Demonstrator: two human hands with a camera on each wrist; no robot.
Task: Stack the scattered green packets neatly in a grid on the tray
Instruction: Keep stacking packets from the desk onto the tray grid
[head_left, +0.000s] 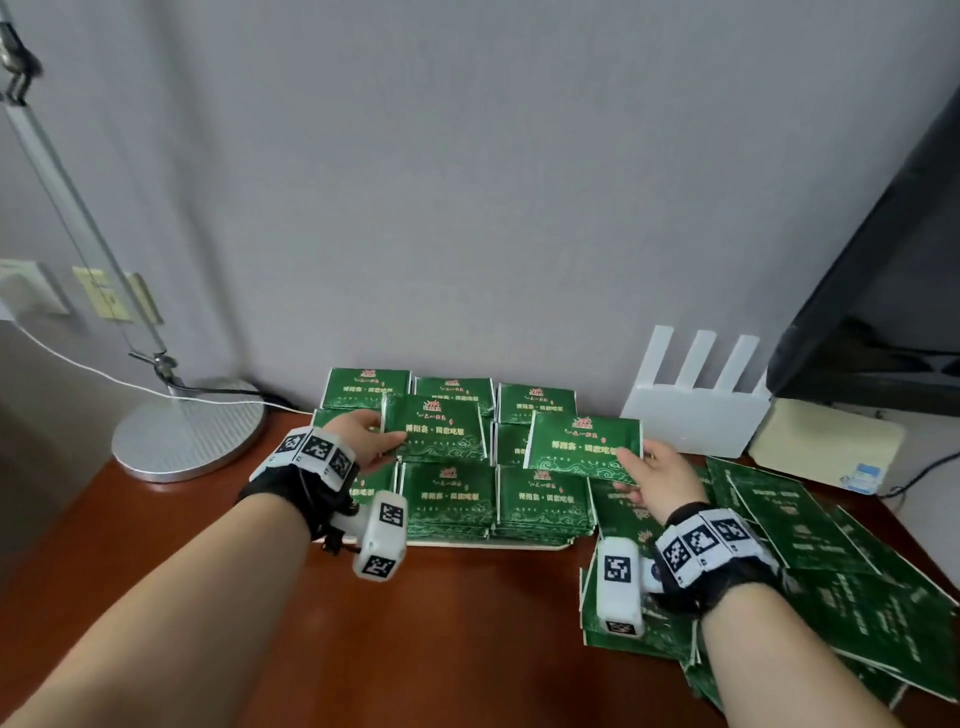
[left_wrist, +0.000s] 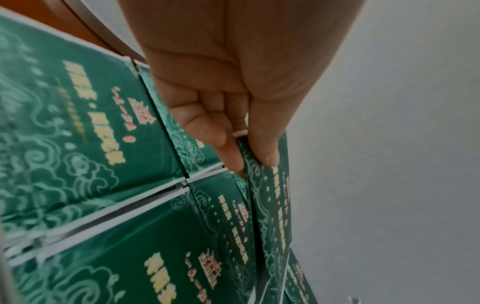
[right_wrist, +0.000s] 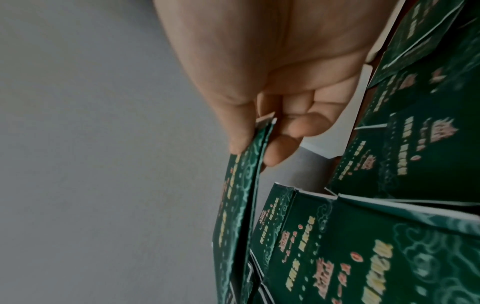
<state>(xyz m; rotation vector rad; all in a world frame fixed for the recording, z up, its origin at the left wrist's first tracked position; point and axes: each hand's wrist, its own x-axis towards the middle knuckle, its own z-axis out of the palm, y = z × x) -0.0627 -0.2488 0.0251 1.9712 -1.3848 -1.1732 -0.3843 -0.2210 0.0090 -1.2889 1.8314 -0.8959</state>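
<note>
Stacks of green packets (head_left: 452, 499) stand in a grid on a pale tray (head_left: 488, 543) against the wall. My left hand (head_left: 363, 441) pinches the lower left corner of one green packet (head_left: 435, 428) and holds it above the grid's middle. In the left wrist view thumb and fingers (left_wrist: 267, 156) clamp that packet (left_wrist: 275, 205) edge-on. My right hand (head_left: 649, 475) pinches the lower right corner of another packet (head_left: 584, 448), held above the grid's right side. The right wrist view shows this packet (right_wrist: 233, 205) between thumb and fingers (right_wrist: 280, 148). A loose heap of scattered packets (head_left: 810, 571) lies to the right.
A lamp with a round silver base (head_left: 189, 431) stands at the back left, its cable running behind. A white router (head_left: 696, 410) leans at the wall right of the tray, beside a cream box (head_left: 826, 441) and a dark screen (head_left: 883, 312). Brown tabletop (head_left: 441, 623) lies in front.
</note>
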